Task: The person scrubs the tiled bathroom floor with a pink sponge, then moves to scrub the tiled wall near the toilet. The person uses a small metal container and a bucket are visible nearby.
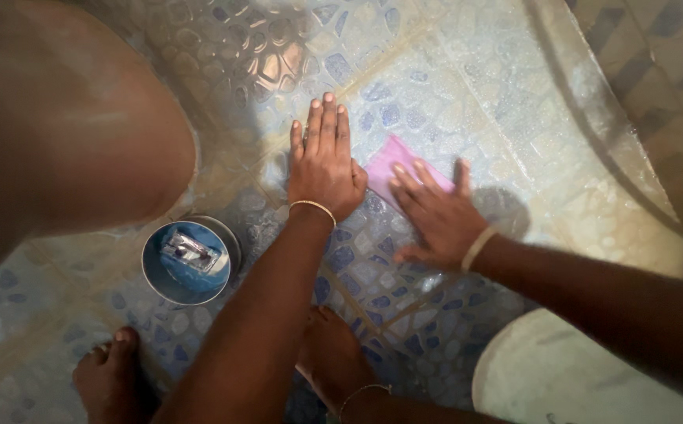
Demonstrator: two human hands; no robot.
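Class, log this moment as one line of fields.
left hand: flat on tiled floor | right hand: pressing pink cloth | tin: beside left arm

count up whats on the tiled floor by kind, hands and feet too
hands pressed flat on the floor: 2 (left hand, right hand)
bare feet: 2 (left foot, right foot)
pink cloth, under the right hand: 1
round tin with a small packet inside: 1
wrist bangles: 2 (left bangle, right bangle)
total: 8
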